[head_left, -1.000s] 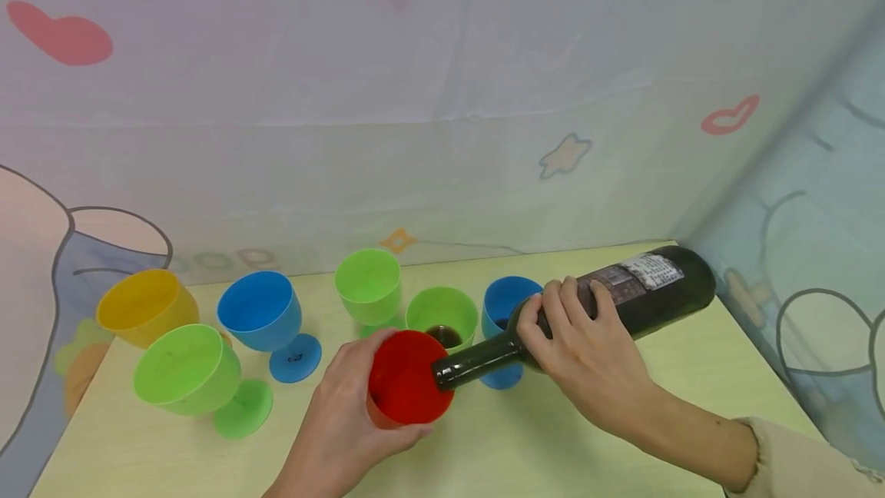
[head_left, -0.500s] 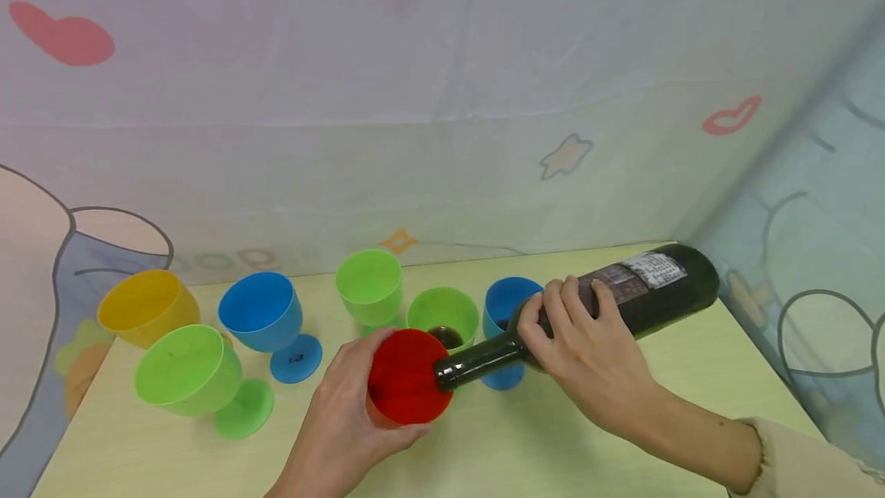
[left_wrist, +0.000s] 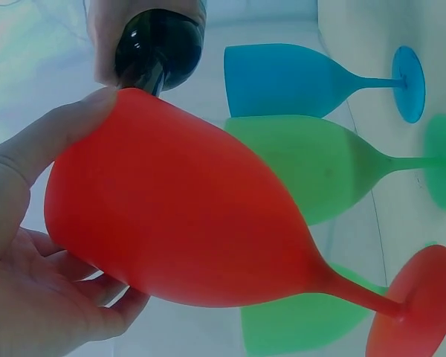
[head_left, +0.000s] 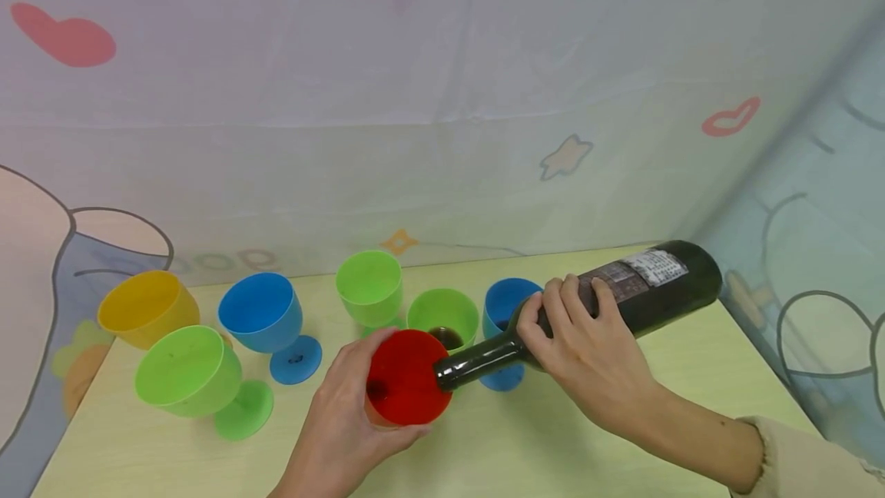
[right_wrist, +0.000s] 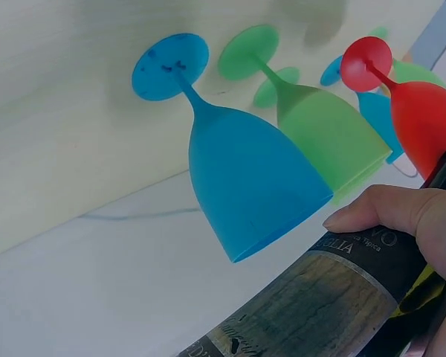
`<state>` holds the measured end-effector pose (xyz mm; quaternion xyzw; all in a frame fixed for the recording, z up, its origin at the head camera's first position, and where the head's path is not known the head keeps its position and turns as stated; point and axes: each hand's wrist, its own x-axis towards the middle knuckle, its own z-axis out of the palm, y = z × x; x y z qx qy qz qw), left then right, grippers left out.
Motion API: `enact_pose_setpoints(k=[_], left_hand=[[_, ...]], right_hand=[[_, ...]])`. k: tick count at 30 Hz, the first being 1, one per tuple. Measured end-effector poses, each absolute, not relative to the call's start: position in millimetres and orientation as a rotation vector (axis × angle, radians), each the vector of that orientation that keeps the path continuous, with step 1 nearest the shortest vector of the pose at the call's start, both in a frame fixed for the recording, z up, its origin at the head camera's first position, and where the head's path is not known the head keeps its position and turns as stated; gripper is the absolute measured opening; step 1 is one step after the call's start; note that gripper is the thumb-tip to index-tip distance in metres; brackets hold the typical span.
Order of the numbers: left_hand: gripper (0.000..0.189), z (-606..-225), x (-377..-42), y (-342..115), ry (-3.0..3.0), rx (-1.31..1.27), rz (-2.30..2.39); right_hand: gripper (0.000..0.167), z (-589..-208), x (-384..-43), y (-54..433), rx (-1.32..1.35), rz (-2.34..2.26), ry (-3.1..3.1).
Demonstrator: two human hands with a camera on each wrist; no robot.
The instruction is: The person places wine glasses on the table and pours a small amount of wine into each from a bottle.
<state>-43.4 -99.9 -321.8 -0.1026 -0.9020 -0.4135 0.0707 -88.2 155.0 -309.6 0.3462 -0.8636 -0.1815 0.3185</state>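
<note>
My left hand [head_left: 349,406] grips the bowl of a red plastic wine glass [left_wrist: 186,201], thumb on one side and fingers on the other. Tilted in my right hand [head_left: 588,344] is a dark green wine bottle [head_left: 664,283], its neck pointing down to the left. The bottle's mouth lies just inside the red glass's rim, and a small dark patch shows at the bottom of the bowl. Right behind the red glass stands a green wine glass [head_left: 442,313] with dark liquid in it. A blue wine glass [right_wrist: 253,175] with some dark liquid stands behind the bottle neck.
Another green glass [head_left: 369,283] stands at the back middle. To the left, a yellow glass [head_left: 147,310], a blue glass [head_left: 261,312] and a green glass [head_left: 187,371] are grouped on the pale table [head_left: 152,459]. A printed cloth [head_left: 346,98] hangs behind.
The bottle's base has risen slightly while its mouth stays at the red glass. A dark patch at the left of the red bowl has become clearer.
</note>
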Motion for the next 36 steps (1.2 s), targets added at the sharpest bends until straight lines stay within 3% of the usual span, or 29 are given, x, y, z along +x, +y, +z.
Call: enact_pose_setpoints(k=[36], left_hand=[[0.088,-328.8,-46.2,-106.7,-2.709,-0.239,-1.372]], right_hand=[[0.065,-307.3,-92.5,148.9,0.938,-0.445,-2.243]])
